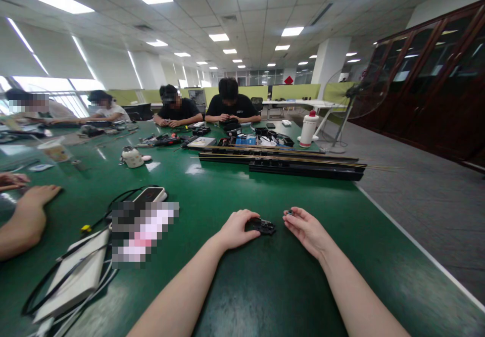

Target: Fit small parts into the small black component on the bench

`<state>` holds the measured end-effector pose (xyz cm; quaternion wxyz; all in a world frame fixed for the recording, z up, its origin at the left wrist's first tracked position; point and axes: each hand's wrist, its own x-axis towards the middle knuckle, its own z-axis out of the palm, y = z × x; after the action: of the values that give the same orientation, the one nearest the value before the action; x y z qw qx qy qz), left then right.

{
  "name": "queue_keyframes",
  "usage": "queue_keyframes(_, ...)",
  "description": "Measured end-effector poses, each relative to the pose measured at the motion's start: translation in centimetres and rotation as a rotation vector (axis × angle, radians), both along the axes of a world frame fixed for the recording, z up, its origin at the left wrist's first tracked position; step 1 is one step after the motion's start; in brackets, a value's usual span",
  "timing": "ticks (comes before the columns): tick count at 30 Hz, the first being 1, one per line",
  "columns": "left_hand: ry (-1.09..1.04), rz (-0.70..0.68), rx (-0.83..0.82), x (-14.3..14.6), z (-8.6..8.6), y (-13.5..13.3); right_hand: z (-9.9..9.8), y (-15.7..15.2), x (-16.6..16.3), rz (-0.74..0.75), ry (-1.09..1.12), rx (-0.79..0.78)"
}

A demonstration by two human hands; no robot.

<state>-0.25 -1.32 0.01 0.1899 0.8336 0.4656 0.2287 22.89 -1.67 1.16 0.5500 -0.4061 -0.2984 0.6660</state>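
My left hand (239,230) is closed around one end of a small black plastic part (263,226), which rests on the green table (223,190). Its free end points right and has a rough, uneven shape; I cannot make out its exact kind. A short gap away, my right hand (303,226) pinches a tiny dark piece (290,212) between thumb and fingertips. That piece is too small to name. The two hands are apart, and the things they hold do not touch.
Ahead lie long black channels (303,169) with thin yellow rods. A white bottle (308,130) with a red cap stands behind them. To my left are a white box (76,271) with cables and a small white pot (132,157). A co-worker's arm (25,221) rests at far left.
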Motion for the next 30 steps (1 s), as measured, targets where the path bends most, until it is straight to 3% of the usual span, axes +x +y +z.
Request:
queue_keyframes(10, -0.004, -0.004, 0.000, -0.10, -0.04, 0.00, 0.04, 0.52, 0.85, -0.009, 0.209, -0.117)
queue_keyframes(30, -0.004, -0.008, 0.021, -0.06, -0.07, 0.02, -0.38, 0.70, 0.84, 0.006, 0.289, -0.060)
